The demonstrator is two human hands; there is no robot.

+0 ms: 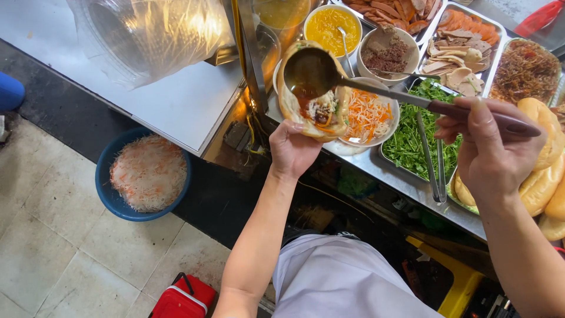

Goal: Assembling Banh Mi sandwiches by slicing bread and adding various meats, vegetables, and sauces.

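My left hand (292,150) holds a split bread roll (292,106) open, with meat, shredded carrot and brown sauce inside. My right hand (488,150) grips the long handle of a metal ladle (312,70). The ladle's bowl is tipped over the roll and brown sauce runs from it onto the filling. Both hands are over the steel counter (406,185), just in front of a bowl of shredded carrot and radish (368,115).
On the counter stand a tray of green herbs (421,144) with metal tongs (432,159), a bowl of yellow sauce (331,26), a bowl of brown paste (388,53), trays of sliced meats (459,50), and bread loaves (544,171) at right. A blue basin of shredded pickle (147,174) and a red box (185,297) sit on the floor.
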